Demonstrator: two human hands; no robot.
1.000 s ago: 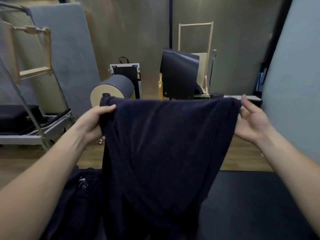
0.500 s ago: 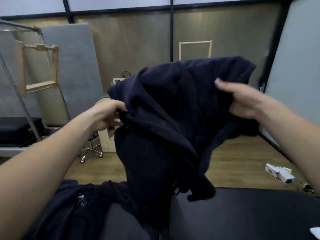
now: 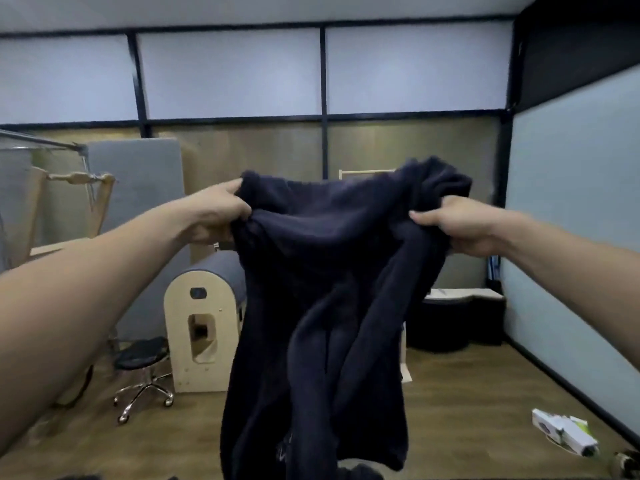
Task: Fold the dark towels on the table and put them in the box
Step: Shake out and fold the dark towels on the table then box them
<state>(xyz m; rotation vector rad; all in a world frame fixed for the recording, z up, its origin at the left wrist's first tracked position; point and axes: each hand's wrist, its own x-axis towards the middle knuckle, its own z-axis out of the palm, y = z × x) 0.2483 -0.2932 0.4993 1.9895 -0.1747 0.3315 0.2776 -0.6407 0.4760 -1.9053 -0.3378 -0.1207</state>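
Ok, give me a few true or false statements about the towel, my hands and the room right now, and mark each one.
1. The left hand and the right hand both grip the top of the dark towel. True.
2. The towel lies spread flat on the table. False: it hangs in the air from the two hands.
3. A black stool on wheels stands on the floor to the left of the towel. True.
4. The towel is folded into a neat square. False: it hangs loose and bunched, with no tidy fold.
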